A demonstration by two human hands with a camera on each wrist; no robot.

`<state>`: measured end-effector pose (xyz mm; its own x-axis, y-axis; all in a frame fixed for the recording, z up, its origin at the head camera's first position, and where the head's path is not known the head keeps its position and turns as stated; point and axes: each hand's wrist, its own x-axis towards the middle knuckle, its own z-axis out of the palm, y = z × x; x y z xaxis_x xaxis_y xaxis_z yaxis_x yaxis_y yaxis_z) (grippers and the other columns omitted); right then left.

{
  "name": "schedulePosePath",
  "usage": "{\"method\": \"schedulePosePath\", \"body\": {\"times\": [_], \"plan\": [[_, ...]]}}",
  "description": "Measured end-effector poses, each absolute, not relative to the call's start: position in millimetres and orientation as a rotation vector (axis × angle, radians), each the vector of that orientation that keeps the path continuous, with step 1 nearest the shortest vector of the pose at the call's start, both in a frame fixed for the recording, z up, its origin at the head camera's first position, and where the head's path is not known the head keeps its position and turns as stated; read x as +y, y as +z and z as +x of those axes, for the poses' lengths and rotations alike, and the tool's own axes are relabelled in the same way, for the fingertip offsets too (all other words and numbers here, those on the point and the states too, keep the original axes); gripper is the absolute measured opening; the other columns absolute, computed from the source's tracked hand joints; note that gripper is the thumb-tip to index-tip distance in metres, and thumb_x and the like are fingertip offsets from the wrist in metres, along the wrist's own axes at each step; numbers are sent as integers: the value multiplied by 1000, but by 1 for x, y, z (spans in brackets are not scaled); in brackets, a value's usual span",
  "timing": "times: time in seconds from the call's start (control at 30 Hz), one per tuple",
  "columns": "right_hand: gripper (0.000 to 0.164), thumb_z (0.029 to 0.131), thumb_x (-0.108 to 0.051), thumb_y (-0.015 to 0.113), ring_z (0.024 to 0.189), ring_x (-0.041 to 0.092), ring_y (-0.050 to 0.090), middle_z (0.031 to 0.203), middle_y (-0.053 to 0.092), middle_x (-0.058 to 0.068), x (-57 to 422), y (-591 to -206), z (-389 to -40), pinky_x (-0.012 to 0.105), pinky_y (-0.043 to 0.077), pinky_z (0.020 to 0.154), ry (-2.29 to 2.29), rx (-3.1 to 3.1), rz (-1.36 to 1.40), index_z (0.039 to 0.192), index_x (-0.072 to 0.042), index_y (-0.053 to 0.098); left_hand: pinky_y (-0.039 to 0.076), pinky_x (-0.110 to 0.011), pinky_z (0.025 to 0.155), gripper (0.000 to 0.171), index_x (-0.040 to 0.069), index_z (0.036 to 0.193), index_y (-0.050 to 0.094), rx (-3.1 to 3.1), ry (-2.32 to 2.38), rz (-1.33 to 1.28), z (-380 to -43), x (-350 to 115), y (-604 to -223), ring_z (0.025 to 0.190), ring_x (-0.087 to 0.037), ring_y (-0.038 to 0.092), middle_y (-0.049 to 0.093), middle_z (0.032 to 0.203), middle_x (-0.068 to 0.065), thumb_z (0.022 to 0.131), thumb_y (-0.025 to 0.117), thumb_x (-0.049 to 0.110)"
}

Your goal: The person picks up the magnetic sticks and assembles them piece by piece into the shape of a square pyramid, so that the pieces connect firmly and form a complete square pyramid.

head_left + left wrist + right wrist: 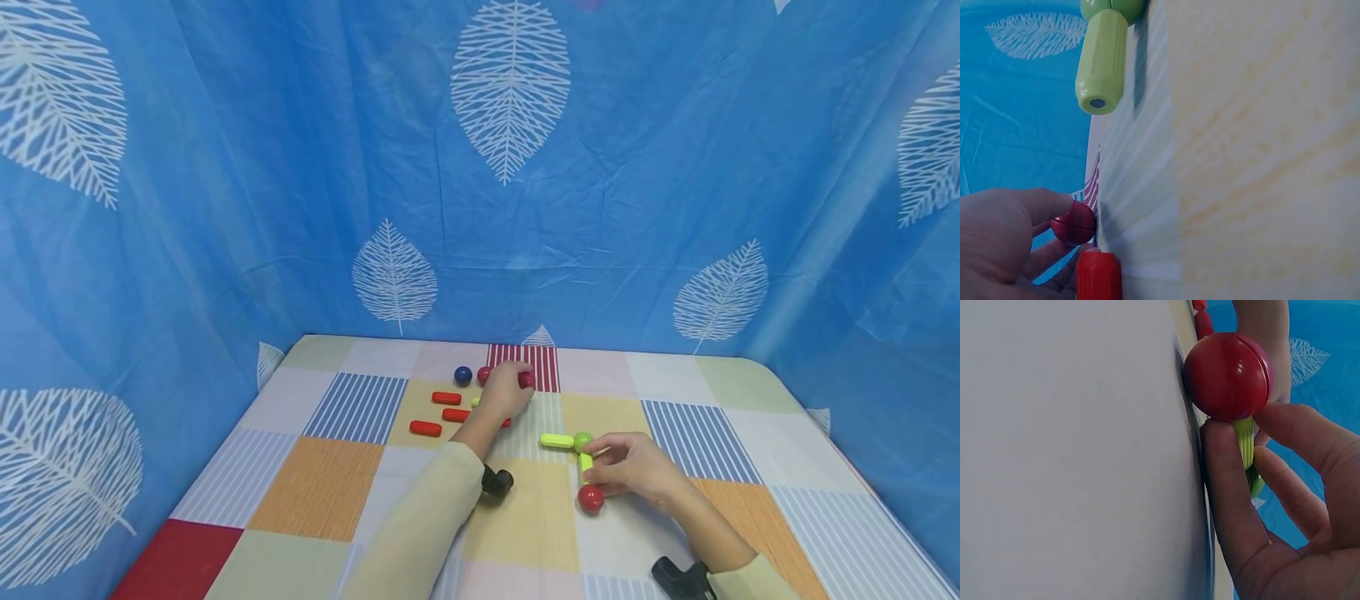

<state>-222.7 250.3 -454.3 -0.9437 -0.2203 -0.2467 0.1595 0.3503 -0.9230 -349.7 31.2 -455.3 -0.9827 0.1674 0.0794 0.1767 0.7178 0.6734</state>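
Observation:
At the far side of the table my left hand [506, 390] pinches a dark red ball [1074, 223] between thumb and fingers. A red stick [1099, 276] lies just under that hand. Nearer to me, my right hand [637, 468] grips a yellow-green stick [586, 468] with thumb and fingers. A bright red ball [1227, 376] sits on this stick's near end, and a green ball [582, 442] on its far end. From the green ball a second yellow-green stick [1102, 59] points left, its free end showing a grey metal disc.
Left of my left hand lie several red sticks [425, 428]. A dark blue ball [462, 376] and another red ball [484, 375] stand behind them. A patchwork cloth [315, 487] covers the table, and a blue leaf-print curtain [600, 208] encloses its back and sides.

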Motion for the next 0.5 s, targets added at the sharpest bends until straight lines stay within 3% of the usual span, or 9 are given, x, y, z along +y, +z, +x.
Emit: {"method": "schedulePosePath", "body": {"times": [0.5], "plan": [[45,82,-1,80,78,20,72,93,68,10,251,-453,-222,38,64,74,-1631,2274,-57,124,8,65,55,-36,101,34,16,122,71,-2879,-1169,-281,-351,32,-461,116,-19,64,71,124,-2,89,79,11]]}}
